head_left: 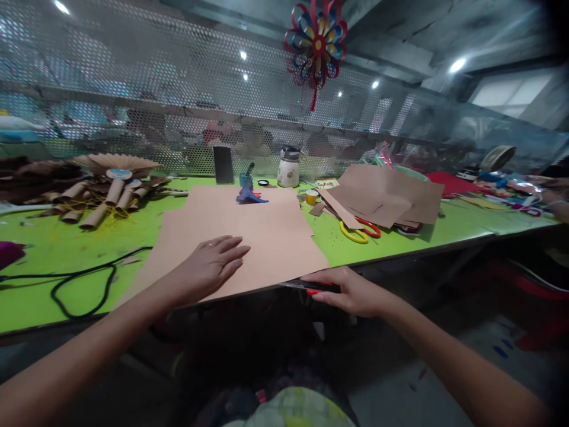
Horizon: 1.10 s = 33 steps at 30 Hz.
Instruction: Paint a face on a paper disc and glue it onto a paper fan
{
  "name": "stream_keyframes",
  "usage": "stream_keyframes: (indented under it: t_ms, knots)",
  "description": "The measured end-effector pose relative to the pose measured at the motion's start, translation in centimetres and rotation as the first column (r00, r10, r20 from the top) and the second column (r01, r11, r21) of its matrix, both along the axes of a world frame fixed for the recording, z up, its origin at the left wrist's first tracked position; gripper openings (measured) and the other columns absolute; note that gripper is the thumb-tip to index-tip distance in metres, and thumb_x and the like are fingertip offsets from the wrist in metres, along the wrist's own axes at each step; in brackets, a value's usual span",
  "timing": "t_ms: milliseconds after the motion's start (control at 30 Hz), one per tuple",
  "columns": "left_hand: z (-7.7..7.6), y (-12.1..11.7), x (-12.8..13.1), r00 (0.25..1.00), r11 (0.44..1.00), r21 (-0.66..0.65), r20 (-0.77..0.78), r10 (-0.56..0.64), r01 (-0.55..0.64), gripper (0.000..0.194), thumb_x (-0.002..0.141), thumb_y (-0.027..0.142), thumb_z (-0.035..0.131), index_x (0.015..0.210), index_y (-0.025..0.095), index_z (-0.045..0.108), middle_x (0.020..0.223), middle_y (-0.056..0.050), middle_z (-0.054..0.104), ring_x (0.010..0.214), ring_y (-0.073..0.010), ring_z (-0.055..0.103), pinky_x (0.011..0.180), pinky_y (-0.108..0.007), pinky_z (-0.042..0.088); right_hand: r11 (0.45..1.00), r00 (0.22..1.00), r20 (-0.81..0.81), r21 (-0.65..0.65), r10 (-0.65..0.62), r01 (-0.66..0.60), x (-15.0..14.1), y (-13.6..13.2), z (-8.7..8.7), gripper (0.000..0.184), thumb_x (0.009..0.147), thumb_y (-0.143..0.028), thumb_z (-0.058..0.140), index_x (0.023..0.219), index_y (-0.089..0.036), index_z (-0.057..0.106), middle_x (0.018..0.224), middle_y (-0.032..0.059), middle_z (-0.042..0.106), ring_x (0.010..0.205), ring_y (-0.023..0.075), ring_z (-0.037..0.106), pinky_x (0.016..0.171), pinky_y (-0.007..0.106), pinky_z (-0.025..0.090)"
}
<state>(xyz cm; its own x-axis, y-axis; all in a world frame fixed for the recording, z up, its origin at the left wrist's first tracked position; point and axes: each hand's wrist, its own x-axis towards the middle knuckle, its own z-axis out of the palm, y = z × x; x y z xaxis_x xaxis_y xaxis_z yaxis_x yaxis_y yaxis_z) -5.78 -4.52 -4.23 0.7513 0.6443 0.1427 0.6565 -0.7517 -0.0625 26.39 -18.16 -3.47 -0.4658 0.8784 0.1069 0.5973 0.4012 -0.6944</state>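
Note:
Large tan paper sheets (267,249) lie stacked on the green table, their near edge at the table's front edge. My left hand (213,264) rests flat on the top sheet, fingers stretched out. At the paper's front right corner, my right hand (351,290) is closed around a black utility knife (329,287) with a red part. Its thin dark tip points left along the near paper edge. The palm side of the right hand hides part of the handle. A crumpled blue item (251,194) sits on the back of the paper.
Yellow-and-red-handled scissors (354,232) lie partly under brown paper scraps (377,196). Left are brown paper tubes (95,214) and a black cord (109,290). Behind the paper stand a lidded bottle (288,169) and a dark upright panel (223,165). Another person's hand (558,201) shows far right.

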Motion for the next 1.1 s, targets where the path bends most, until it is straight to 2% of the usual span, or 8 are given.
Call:
stream_keyframes:
  t_ms: [467,667,1100]
  knots:
    - [-0.1,-0.2,0.0,1.000,1.000,0.016,0.008,-0.002,0.002,0.054,0.098,0.049,0.019,0.140,0.026,0.046,0.149,-0.006,0.042,0.137,-0.0247,0.035,0.111,-0.042,0.026,0.996,0.999,0.005,0.081,0.032,-0.032,-2.5,0.4,-0.3,0.043,0.090,-0.032,0.059,0.132,-0.023,0.059,0.126,0.0074,0.067,0.114,0.0229,0.062,0.101,0.035,0.046]
    - [0.1,-0.3,0.1,1.000,0.999,0.026,0.013,-0.019,0.019,0.054,0.099,0.048,0.018,0.139,0.026,0.046,0.148,-0.006,0.043,0.137,-0.0242,0.035,0.111,-0.041,0.025,0.996,0.999,0.005,0.079,0.044,-0.044,-4.0,0.5,-0.2,0.042,0.091,-0.033,0.057,0.132,-0.021,0.059,0.124,0.0075,0.068,0.114,0.0215,0.063,0.100,0.032,0.046]
    - [-0.4,-0.3,0.0,0.999,1.000,0.025,0.043,-0.021,0.020,0.050,0.100,0.047,0.021,0.139,0.028,0.045,0.148,-0.007,0.042,0.136,-0.0251,0.037,0.109,-0.042,0.027,0.997,1.000,-0.012,0.078,0.009,-0.008,-6.2,0.3,-0.1,0.042,0.089,-0.031,0.060,0.129,-0.018,0.061,0.127,0.0079,0.066,0.118,0.0228,0.060,0.104,0.034,0.044]
